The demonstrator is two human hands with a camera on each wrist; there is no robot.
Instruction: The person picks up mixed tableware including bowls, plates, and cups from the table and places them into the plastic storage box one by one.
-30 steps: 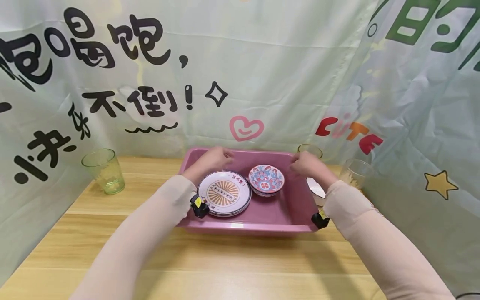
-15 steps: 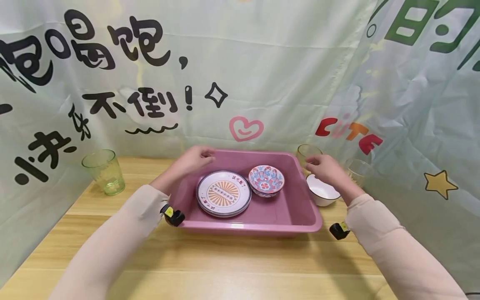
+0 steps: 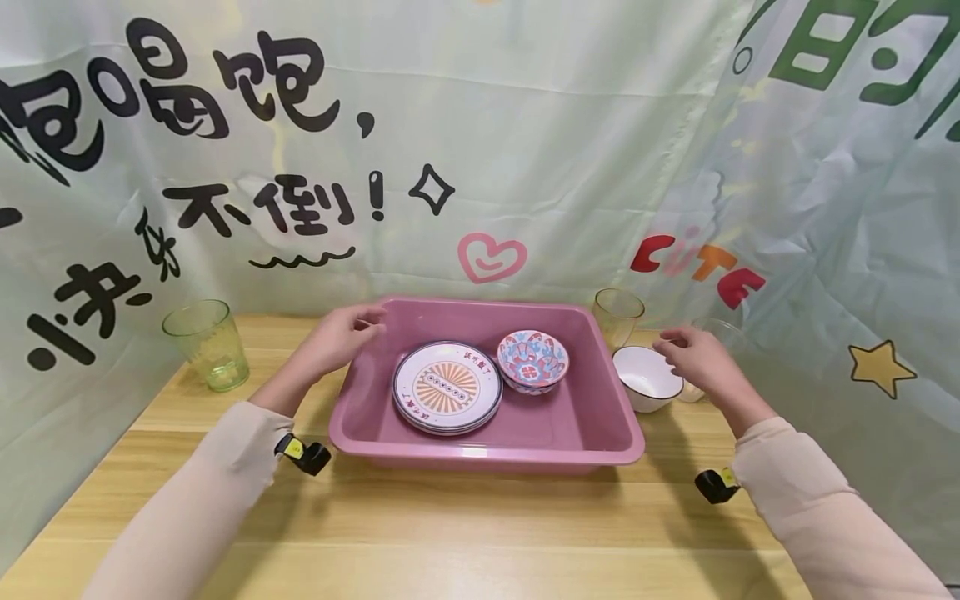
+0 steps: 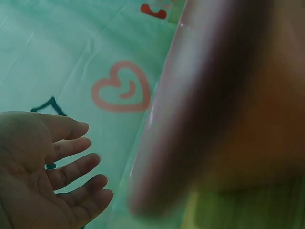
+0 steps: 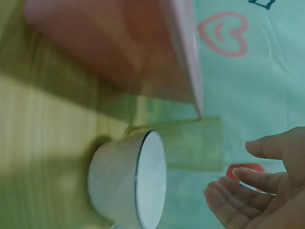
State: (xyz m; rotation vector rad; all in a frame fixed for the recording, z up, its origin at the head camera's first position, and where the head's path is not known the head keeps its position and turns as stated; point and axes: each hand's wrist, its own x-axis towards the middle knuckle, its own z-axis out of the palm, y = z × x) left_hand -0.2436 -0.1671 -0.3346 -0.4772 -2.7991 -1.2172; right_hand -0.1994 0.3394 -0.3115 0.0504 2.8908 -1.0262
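Observation:
A pink plastic tub (image 3: 487,455) stands on the wooden table. Inside it, a stack of white plates (image 3: 447,387) with a sunburst print lies on the left, and a patterned red-and-blue bowl (image 3: 532,358) sits beside the stack. My left hand (image 3: 337,340) hovers by the tub's left rim, holding nothing; its spread fingers show in the left wrist view. To the right of the tub, my right hand (image 3: 701,360) is raised beside a white bowl (image 3: 648,373) with a dark rim. Its fingers are relaxed and hold nothing, as the right wrist view shows.
Behind the white bowl stands a yellowish glass (image 3: 618,315). A clear glass (image 3: 726,332) is partly hidden by my right hand. At the far left is a green glass (image 3: 208,346). A printed cloth (image 3: 570,183) hangs behind the table and along its sides.
Both hands have moved outward from over the tub, the left to the left and the right to the right. The white bowl has come into full view. Tub and dishes have stayed put.

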